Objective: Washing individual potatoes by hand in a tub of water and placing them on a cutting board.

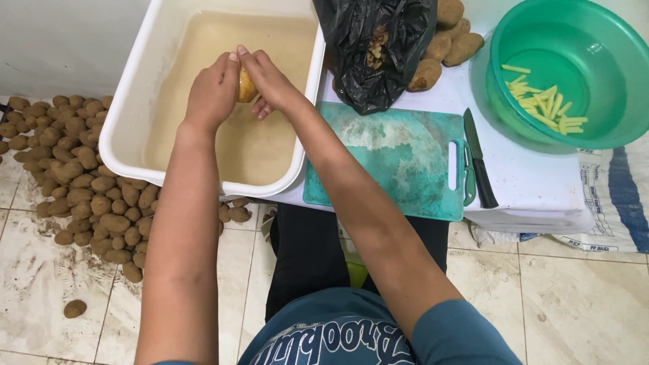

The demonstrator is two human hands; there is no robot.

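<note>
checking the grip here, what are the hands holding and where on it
Both hands, left hand and right hand, hold one peeled potato over the white tub, fingers pressing its opposite sides.

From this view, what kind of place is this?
Probably a home or small kitchen work corner: potatoes heaped on the tiled floor, a white tub of cloudy water, and a cutting board with a knife.

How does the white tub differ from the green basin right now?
The white tub is rectangular; the green basin is round. The tub holds cloudy water, while the basin holds cut potato sticks. Both hands hold a potato over the tub; nothing hovers over the basin. Both stand open on the same white surface.
</note>
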